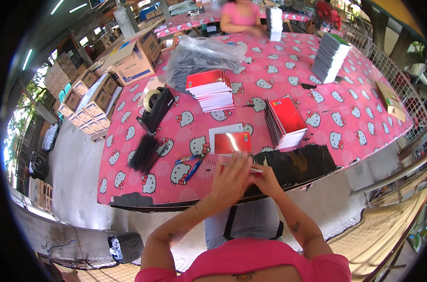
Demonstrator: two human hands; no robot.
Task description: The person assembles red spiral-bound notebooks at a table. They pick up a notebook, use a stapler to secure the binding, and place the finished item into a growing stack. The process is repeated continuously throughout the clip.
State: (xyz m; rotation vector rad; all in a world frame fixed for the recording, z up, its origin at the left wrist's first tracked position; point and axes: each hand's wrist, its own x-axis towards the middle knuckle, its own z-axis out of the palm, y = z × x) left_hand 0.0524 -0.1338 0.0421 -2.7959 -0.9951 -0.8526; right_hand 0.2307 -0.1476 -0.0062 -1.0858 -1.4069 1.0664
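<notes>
- Two red notebook stacks (288, 117) look done; loose black coils (144, 154) lie on the surface (190, 193);
- right grip (266, 180) pinches a red-and-white piece (256, 170) near an unfinished-looking red notebook (232, 142);
- left grip (232, 177) blurred; whether holding, I cannot tell.

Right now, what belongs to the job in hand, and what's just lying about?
Likely the job: red-covered notebook by the left hand; left red notebook stack; right red notebook stack; black binding coils; blue-handled pliers.

Probably lying about: tape dispenser; cardboard carton; cardboard piece.
</notes>
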